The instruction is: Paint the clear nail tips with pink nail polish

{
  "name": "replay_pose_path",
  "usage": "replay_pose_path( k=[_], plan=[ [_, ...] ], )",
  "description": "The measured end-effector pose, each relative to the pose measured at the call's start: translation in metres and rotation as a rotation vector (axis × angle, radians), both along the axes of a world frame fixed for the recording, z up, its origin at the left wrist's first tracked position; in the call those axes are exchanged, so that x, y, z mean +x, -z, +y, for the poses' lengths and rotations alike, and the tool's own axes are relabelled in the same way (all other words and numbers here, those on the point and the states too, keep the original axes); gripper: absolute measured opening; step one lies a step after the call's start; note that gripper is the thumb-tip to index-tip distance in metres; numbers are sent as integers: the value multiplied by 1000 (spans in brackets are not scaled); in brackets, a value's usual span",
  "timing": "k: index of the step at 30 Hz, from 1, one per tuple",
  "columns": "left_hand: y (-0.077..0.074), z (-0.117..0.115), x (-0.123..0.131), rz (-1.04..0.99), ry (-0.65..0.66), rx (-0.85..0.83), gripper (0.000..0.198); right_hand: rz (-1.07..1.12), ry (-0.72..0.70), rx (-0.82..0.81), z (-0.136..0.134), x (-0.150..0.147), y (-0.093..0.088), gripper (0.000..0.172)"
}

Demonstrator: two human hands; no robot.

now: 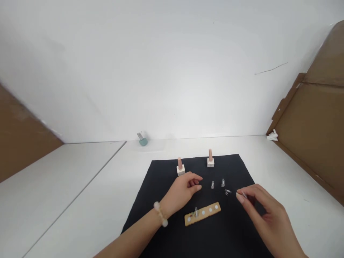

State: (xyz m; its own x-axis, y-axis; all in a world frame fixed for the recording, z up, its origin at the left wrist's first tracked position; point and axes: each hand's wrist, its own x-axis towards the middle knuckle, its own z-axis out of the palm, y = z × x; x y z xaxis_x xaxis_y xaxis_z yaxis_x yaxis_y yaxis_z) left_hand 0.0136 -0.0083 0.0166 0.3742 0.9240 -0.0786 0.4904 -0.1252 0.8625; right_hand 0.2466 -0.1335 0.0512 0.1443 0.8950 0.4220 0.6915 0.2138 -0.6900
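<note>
- One teal bottle (143, 142) is sitting at the far edge of the white surface (88, 179), off the black cloth (158, 175), perhaps being kept out of the way.
- Near the cloth's far-left corner, a pink-capped bottle (181, 170) is standing just behind the left hand (179, 191), whose fingers are curving with a narrow gap, apparently holding nothing.
- Mid-cloth, a tan strip (206, 211) is lying aslant, showing wavy edges and white dots, which are probably marking seats; one clear upright piece (196, 212) is standing near its left end.
- By the cloth's far edge, a second pink-capped bottle (210, 163) is standing, likely leaving hand room.
- Toward the right edge, three clear pieces (223, 182) are resting apart, perhaps for easy picking; the nearest is looking tipped.
- At that edge, the right hand's (271, 211) fingers are pinching a small glossy piece (244, 195), a grip probably suiting its size.
</note>
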Motion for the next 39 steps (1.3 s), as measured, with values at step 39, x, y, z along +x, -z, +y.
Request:
replay_pose_path(
  k=[39],
  plan=[
    [27, -87, -15, 82, -236, 114, 20, -573, -254, 197, 12, -38, 61, 48]
  ],
)
